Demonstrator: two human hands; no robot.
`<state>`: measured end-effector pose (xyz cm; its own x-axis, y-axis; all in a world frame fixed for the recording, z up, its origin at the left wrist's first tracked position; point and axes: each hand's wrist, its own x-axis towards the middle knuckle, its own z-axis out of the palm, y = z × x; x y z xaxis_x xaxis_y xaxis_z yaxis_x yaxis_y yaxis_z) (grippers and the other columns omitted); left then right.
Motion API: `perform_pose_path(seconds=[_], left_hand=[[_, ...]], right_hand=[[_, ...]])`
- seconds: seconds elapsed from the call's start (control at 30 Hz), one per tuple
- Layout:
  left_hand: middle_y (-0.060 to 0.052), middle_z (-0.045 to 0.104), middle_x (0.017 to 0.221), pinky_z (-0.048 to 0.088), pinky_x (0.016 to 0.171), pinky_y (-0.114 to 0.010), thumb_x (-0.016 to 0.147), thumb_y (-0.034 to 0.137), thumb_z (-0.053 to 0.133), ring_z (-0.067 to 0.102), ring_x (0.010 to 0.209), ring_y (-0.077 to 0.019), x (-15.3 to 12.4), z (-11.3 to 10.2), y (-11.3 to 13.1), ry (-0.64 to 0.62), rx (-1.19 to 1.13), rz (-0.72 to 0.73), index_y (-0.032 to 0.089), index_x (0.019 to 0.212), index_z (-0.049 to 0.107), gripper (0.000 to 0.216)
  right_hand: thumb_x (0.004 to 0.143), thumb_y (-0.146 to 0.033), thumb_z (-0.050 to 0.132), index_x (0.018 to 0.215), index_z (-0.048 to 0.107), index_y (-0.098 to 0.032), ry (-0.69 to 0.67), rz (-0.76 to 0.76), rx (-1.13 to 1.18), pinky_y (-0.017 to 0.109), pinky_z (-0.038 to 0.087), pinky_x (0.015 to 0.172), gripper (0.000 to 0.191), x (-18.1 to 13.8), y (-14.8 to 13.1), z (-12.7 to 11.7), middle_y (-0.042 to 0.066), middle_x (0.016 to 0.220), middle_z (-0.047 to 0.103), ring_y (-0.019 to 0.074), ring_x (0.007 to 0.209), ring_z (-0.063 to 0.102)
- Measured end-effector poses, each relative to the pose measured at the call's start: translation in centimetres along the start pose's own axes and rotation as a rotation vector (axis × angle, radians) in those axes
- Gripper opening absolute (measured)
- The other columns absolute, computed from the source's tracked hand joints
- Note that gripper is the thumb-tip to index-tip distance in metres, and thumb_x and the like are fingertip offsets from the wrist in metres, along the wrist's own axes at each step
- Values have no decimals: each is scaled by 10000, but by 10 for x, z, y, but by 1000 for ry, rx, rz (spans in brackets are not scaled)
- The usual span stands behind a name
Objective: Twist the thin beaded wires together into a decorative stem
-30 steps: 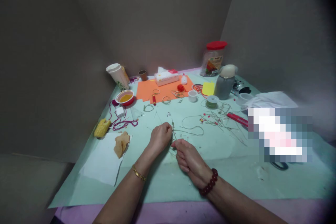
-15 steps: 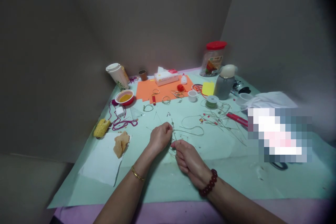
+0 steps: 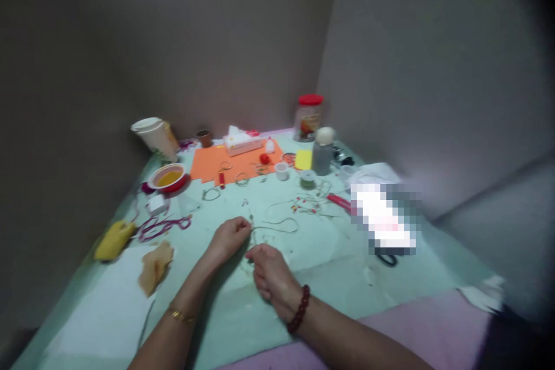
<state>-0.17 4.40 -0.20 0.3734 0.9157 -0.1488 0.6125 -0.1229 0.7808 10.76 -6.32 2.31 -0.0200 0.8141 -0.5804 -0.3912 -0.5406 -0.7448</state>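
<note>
A thin green cord (image 3: 277, 229) runs from between my hands and loops out to the right over the table. My left hand (image 3: 230, 239) is closed in a pinch on the cord, where small dark beads or knots show near the fingertips. Just below and to the right, my right hand (image 3: 272, 273) is also closed, thumb and forefinger pinching the cord's lower part. The exact grip points are small and blurred. Several finished-looking cord rings (image 3: 211, 194) lie farther back, beside a red glue-stick-like tube (image 3: 221, 180).
Orange paper (image 3: 203, 163) lies at the back under a tissue pack (image 3: 243, 143). A red bowl (image 3: 176, 185), purple cord (image 3: 160, 226) and corn cob (image 3: 115, 240) are on the left. A green thread spool (image 3: 307, 180), grey bottle (image 3: 323, 159) and red cutter (image 3: 339, 202) are on the right.
The camera view has turned to the right, so everything sits farther left in the picture. Both hands keep their pinches on the cord, with little change between them.
</note>
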Motion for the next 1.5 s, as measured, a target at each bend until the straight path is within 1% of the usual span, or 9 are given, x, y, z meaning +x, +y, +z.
perform_pose_path(seconds=[0.13,0.23,0.4,0.57,0.73,1.1,1.3,1.4,1.5], left_hand=[[32,440,498,248,493,-221,673,464,577,363,506,-105,11,-1,-5,-105,-118,-52,151,589,530,327],[51,401,480,223,481,-215,629,466,611,315,485,-89,14,-3,-5,-145,-176,-77,157,591,499,330],[62,383,457,213,464,-201,566,439,638,294,464,-73,16,-5,-1,-163,-235,-146,158,563,482,321],[78,354,401,167,413,-208,579,387,625,263,400,-68,11,-1,11,-101,-208,-264,153,612,557,246],[70,376,423,172,418,-213,600,319,629,286,417,-62,5,3,16,-30,-229,-259,144,623,575,184],[85,342,461,151,404,-213,678,339,605,237,396,-51,-7,-6,12,-133,-345,-202,139,783,614,226],[74,400,485,213,416,-199,718,333,547,312,414,-56,-13,-1,4,-31,-327,-140,156,734,531,178],[33,538,567,252,420,-191,743,322,510,356,418,-49,-16,2,4,7,-317,-110,150,728,533,174],[-10,638,707,239,384,-190,758,333,507,353,384,-31,-19,2,6,14,-400,-116,150,742,534,186]], right_hand=[[818,-206,412,834,467,-213,7,-12,30,186,95,333,58,2,0,0,-122,443,265,46,341,193],[823,-184,410,838,467,-209,31,-5,14,186,105,335,64,1,-1,1,-115,460,283,44,345,211],[821,-164,404,830,476,-206,19,-20,5,184,104,331,84,-4,-3,4,-109,461,288,46,340,198],[814,-184,411,782,493,-202,29,-32,-70,180,113,326,89,-2,-3,3,-114,410,250,56,321,195],[819,-228,412,784,500,-193,-1,-114,-147,181,96,331,101,-1,3,1,-118,429,233,50,325,181],[800,-297,456,886,486,-185,-50,-100,-139,153,194,304,144,-2,7,-5,-105,501,381,43,347,299],[841,-393,427,946,476,-166,-51,-92,-92,157,266,292,255,-2,-2,-8,5,640,626,44,340,357],[838,-357,420,932,486,-158,-45,-65,-97,160,281,288,229,-3,-8,-7,35,704,657,42,341,372],[846,-350,427,921,485,-165,-47,-59,-143,155,277,286,208,-2,-8,-6,-1,655,620,41,341,362]])
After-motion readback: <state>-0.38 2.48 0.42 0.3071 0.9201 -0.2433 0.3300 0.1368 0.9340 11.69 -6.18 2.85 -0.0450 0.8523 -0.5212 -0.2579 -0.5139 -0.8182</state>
